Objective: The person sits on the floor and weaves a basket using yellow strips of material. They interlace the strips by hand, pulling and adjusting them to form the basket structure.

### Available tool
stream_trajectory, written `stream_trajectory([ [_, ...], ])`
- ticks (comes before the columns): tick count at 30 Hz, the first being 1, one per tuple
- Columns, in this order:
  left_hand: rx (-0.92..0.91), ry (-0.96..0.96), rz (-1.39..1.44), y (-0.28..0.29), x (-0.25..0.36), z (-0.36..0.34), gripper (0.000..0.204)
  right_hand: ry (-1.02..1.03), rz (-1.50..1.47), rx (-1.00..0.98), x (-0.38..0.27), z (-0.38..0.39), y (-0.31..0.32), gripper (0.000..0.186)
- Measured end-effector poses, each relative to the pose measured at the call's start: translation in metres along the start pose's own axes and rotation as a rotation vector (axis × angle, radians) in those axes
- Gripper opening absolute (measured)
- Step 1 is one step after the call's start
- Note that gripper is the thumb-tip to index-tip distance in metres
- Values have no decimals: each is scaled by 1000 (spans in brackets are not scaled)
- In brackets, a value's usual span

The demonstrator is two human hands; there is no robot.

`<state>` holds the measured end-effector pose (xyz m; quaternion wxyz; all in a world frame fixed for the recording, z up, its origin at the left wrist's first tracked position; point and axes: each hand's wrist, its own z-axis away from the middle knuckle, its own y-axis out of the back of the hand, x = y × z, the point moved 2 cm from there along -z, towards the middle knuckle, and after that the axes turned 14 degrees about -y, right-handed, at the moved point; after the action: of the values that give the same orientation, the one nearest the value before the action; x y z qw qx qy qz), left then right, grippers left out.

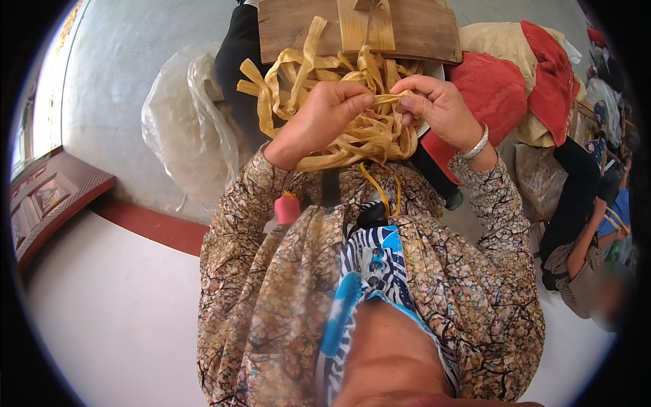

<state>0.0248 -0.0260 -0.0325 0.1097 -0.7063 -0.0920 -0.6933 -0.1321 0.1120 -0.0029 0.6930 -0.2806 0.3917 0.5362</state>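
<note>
Your left hand (327,114), right hand (439,107) raised close together, thumbs against fingertips, pinching narrow, yellow, fibrous strip (387,99) between them.

The one view looks steeply down and slightly forward from head level, just above a patterned jacket (468,292), upright and unmirrored, so the neck (393,346) looms nearest at the lower edge, while the left hand (325,119) and right hand (444,112) lie farther out, above centre, still close. The top edge cuts off a wooden board (298,34). The fisheye spreads wide, from brown panelling (57,197) at far left to a co-worker (576,271) at far right, bending straight edges toward its dark border
</note>
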Motion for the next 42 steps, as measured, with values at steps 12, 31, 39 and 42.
stream_trajectory([
  [12, 128, -124, -184, 36, -4, -52, 25, 160, 156, 266, -12, -50, 26, 16],
  [31, 395, -269, -881, 52, -50, -84, 13, 420, 520, 584, 22, -84, 47, 22],
  [39, 300, -94, 322, 11, 8, -39, 26, 22, 237, 356, 23, -20, 39, 29],
  [42, 199, -97, 164, -4, 5, -22, 27, 415, 1155, 786, 7, 0, 42, 34],
])
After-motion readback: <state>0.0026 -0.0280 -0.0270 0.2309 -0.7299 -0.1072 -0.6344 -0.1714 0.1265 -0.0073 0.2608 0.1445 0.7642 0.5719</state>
